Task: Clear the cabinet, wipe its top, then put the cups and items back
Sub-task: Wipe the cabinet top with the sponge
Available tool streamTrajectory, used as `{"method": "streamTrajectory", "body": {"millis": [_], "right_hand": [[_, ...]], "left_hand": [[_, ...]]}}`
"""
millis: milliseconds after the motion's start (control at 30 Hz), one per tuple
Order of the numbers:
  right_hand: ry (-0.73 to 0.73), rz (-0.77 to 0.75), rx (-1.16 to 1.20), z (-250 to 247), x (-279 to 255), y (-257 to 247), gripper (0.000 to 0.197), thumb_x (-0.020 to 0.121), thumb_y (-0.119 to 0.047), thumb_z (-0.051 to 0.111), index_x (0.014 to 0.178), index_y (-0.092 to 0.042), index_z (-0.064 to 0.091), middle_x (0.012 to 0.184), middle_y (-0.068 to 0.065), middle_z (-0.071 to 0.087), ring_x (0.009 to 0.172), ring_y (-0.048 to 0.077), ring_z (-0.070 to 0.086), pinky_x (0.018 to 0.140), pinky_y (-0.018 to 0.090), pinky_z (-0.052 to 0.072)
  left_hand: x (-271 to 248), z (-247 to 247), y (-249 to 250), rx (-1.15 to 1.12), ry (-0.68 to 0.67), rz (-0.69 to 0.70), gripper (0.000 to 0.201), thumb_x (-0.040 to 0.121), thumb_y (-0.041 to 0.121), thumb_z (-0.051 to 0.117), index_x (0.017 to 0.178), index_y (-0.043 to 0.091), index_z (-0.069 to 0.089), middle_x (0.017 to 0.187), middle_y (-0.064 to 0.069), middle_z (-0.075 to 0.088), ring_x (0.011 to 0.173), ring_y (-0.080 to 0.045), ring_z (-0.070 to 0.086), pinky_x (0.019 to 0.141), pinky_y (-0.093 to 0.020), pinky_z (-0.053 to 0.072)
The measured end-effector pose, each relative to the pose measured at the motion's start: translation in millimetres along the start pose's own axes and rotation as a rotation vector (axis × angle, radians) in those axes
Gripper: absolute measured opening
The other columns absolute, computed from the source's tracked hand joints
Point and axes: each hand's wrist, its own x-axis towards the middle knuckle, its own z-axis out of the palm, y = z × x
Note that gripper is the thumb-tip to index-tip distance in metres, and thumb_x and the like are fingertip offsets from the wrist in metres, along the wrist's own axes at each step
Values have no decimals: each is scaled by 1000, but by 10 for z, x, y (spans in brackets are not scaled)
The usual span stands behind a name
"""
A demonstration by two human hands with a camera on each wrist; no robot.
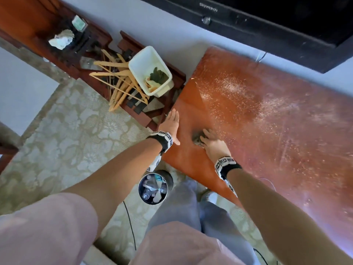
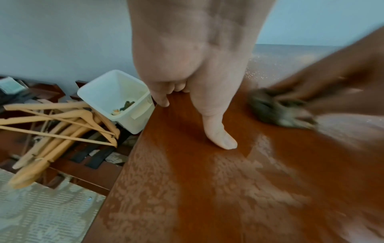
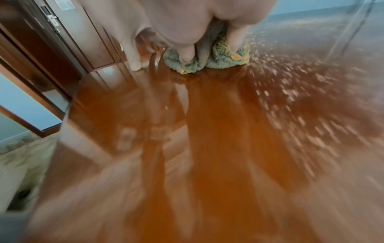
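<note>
The red-brown cabinet top (image 1: 267, 131) fills the right of the head view. It is bare of cups and strewn with pale dust and crumbs (image 1: 229, 87). My right hand (image 1: 213, 144) grips a bunched grey-green cloth (image 1: 196, 138) and presses it onto the top near the left end. In the right wrist view the cloth (image 3: 209, 59) bulges up between my fingers (image 3: 188, 55). The strip behind the cloth looks glossy. My left hand (image 1: 171, 123) lies flat along the cabinet's left edge, with its thumb (image 2: 218, 136) on the top. No cups are in view.
Left of the cabinet a white plastic bin (image 1: 141, 54) holding a green rag sits on a dark wooden rack beside several wooden hangers (image 1: 118, 83). A round waste bin (image 1: 141, 185) stands on the patterned carpet by my legs. A black television (image 1: 267, 20) hangs above the cabinet.
</note>
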Motion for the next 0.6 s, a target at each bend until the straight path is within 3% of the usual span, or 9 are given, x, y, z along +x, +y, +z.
{"method": "streamTrajectory", "body": {"millis": [100, 233, 367, 400, 433, 500, 600], "right_hand": [[-42, -10, 4, 109, -491, 57, 41, 85, 7, 66, 124, -4, 70, 152, 15, 50, 143, 41, 42, 110, 57, 44], [-109, -6, 0, 232, -1082, 204, 42, 84, 5, 67, 124, -8, 70, 152, 13, 49, 144, 39, 41, 106, 62, 45], [-95, -23, -71, 231, -1316, 297, 46, 66, 5, 85, 108, -12, 77, 138, 11, 63, 127, 38, 60, 82, 57, 60], [-109, -13, -59, 196, -1299, 287, 47, 71, 6, 80, 114, -11, 75, 143, 11, 59, 133, 38, 55, 86, 57, 59], [-126, -5, -53, 164, -1263, 261, 49, 81, 7, 70, 126, -10, 69, 154, 10, 48, 144, 37, 43, 98, 57, 54], [-192, 45, -71, 84, -1148, 204, 54, 96, 4, 49, 147, -13, 50, 168, 4, 21, 156, 30, 14, 119, 51, 34], [-147, 132, -30, -63, -841, 173, 55, 99, 3, 44, 150, -14, 45, 169, 2, 16, 157, 27, 7, 123, 49, 25]], "left_hand": [[-27, -40, 19, 3, -32, -42, 146, 71, 42, 92, 158, 0, -17, 168, -16, -22, 157, -27, -13, 127, -42, 21], [-48, -50, 59, 10, -51, -48, 144, 73, 42, 91, 158, 1, -17, 167, -16, -24, 157, -26, -14, 126, -43, 23], [-19, -21, 95, 22, -19, -52, 147, 70, 42, 93, 159, 4, -17, 169, -13, -22, 158, -25, -11, 125, -44, 26], [-20, -7, 95, 10, 7, -44, 149, 68, 40, 95, 160, 6, -17, 169, -11, -20, 158, -24, -10, 124, -45, 27], [-17, 4, 86, -4, 35, -25, 152, 65, 39, 96, 160, 8, -18, 169, -10, -20, 158, -24, -10, 124, -45, 27], [16, 6, 46, 6, 68, 22, 158, 59, 40, 99, 160, 9, -19, 169, -8, -21, 157, -25, -12, 125, -46, 24], [110, -56, -2, 19, 20, 78, 164, 53, 44, 100, 160, 14, -21, 169, -5, -23, 157, -28, -16, 123, -52, 27]]}}
